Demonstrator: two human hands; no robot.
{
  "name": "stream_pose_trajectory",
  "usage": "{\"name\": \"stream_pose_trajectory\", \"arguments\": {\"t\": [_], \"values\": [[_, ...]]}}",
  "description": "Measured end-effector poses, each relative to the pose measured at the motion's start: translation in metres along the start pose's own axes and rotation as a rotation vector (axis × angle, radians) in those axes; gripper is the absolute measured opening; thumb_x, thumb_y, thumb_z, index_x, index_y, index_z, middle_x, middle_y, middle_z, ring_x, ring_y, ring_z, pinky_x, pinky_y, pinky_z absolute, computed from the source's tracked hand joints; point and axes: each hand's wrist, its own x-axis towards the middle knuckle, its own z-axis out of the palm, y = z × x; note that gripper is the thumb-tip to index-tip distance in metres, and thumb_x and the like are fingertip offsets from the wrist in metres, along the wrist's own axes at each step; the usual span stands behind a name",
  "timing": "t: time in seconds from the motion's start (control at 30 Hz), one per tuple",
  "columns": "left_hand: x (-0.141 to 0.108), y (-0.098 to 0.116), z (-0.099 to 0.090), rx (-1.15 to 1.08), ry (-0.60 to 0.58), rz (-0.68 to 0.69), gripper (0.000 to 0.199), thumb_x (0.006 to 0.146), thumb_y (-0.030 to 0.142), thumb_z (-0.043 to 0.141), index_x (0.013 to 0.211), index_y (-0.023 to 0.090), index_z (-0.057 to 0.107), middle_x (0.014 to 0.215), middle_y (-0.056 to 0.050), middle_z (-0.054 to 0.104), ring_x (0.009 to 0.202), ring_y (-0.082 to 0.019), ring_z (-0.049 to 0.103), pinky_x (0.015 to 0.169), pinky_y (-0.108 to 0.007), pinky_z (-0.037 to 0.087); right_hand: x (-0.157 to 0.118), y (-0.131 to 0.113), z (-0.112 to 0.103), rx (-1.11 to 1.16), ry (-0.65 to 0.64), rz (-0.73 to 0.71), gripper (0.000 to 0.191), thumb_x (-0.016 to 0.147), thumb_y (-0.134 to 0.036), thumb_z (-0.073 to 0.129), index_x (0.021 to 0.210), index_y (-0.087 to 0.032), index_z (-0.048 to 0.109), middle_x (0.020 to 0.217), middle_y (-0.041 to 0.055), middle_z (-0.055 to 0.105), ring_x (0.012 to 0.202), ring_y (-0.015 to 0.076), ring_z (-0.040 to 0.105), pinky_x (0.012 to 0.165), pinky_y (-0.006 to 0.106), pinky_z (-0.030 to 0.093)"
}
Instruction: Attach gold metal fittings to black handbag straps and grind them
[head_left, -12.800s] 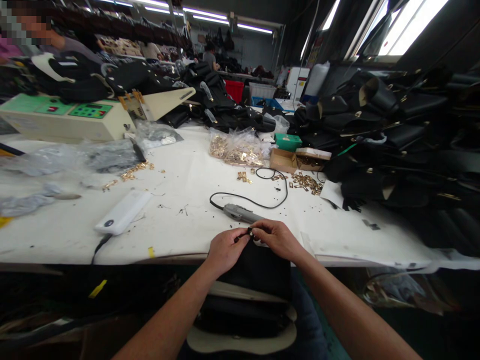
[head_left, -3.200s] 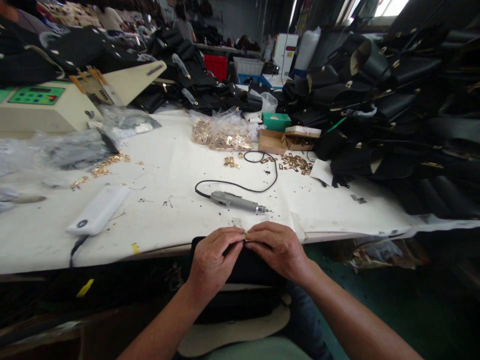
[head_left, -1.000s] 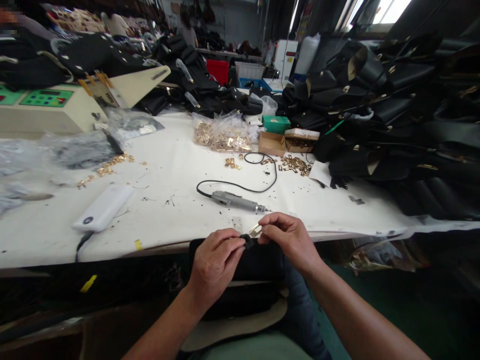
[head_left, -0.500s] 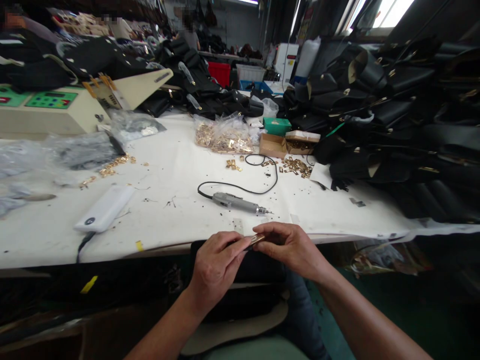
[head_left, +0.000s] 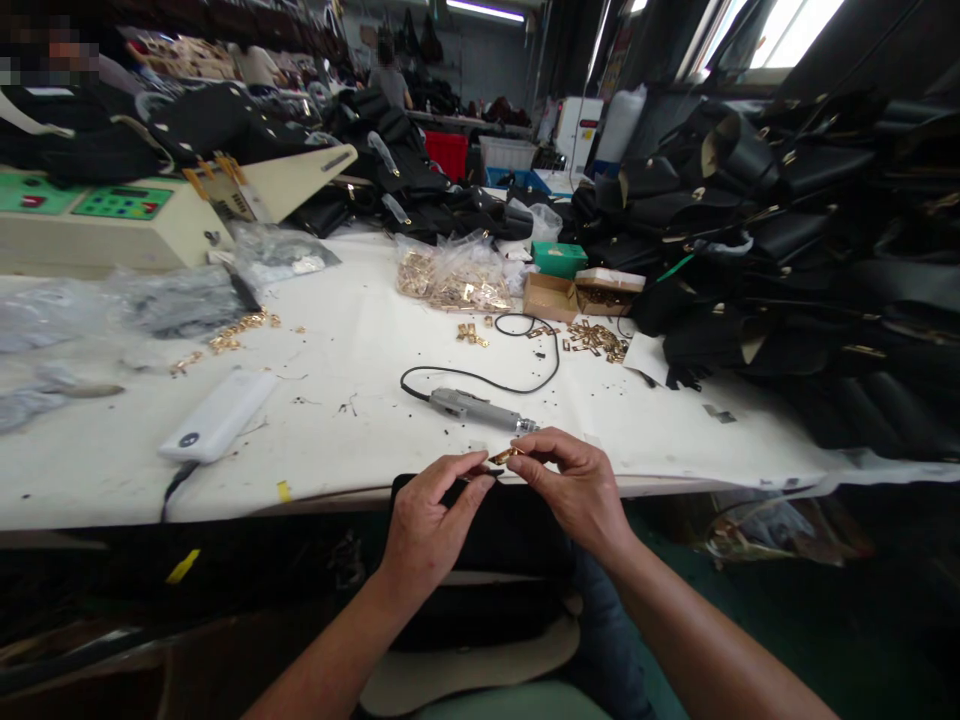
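Between the thumb and fingers of my right hand (head_left: 574, 488) is a small gold metal fitting (head_left: 505, 456). My left hand (head_left: 429, 520) pinches the edge of a thin black piece (head_left: 495, 472) right beside the fitting. Whether the two pieces touch is hard to make out. Below both hands a black bag (head_left: 517, 530) rests on my lap. Just beyond my right fingertips, a grey electric screwdriver (head_left: 480, 410) lies on the white table (head_left: 360, 430), its black cable looping away behind it.
Loose gold fittings (head_left: 596, 340) lie by an open cardboard box (head_left: 550, 298) and a plastic bag of fittings (head_left: 469, 285). A white power bank (head_left: 217, 415) sits left. Black bags (head_left: 787, 230) are piled right. A beige machine (head_left: 112, 225) stands back left.
My right hand has drawn the gold fitting up and slightly away from my left fingers, tilting it so more shows. The camera view has shifted a little.
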Motion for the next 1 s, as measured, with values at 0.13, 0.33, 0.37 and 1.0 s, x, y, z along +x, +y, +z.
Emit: {"name": "stream_pose_trajectory", "arguments": {"t": [0.13, 0.33, 0.37, 1.0], "values": [[0.0009, -0.0032, 0.0020, -0.013, 0.012, -0.004, 0.021, 0.094, 0.025, 0.064, 0.114, 0.025, 0.071, 0.103, -0.002, 0.077, 0.092, -0.017, 0.074, 0.086, -0.029, 0.059, 0.0030, 0.0018, -0.0011, -0.159, -0.085, -0.203, 0.012, 0.092, -0.026, 0.071, 0.100, -0.027, 0.079, 0.093, 0.0052, 0.077, 0.088, 0.0211, 0.070, 0.079, 0.035, 0.056], [0.0049, -0.0027, 0.0034, -0.052, 0.047, 0.058, 0.012, 0.094, 0.020, 0.064, 0.100, 0.024, 0.074, 0.098, -0.003, 0.075, 0.092, -0.016, 0.071, 0.086, -0.030, 0.058, 0.0038, 0.0073, 0.0002, -0.230, -0.150, -0.251, 0.018, 0.096, -0.024, 0.064, 0.106, -0.027, 0.078, 0.094, 0.0062, 0.076, 0.089, 0.0209, 0.070, 0.078, 0.035, 0.056], [0.0055, -0.0028, 0.0036, -0.058, 0.053, 0.057, 0.011, 0.094, 0.020, 0.064, 0.099, 0.023, 0.074, 0.098, -0.003, 0.074, 0.092, -0.016, 0.071, 0.086, -0.029, 0.057, 0.0041, 0.0068, 0.0006, -0.234, -0.153, -0.254, 0.018, 0.096, -0.023, 0.063, 0.106, -0.026, 0.078, 0.094, 0.0061, 0.076, 0.089, 0.0208, 0.070, 0.078, 0.034, 0.056], [0.0048, -0.0071, 0.0059, -0.072, 0.033, 0.002, 0.016, 0.095, 0.021, 0.061, 0.106, 0.024, 0.073, 0.102, -0.003, 0.076, 0.094, -0.017, 0.072, 0.087, -0.030, 0.058, 0.0039, 0.0056, 0.0059, -0.255, -0.225, -0.263, 0.025, 0.094, -0.018, 0.063, 0.115, -0.029, 0.075, 0.098, 0.0048, 0.072, 0.089, 0.0190, 0.067, 0.081, 0.033, 0.056]]}}
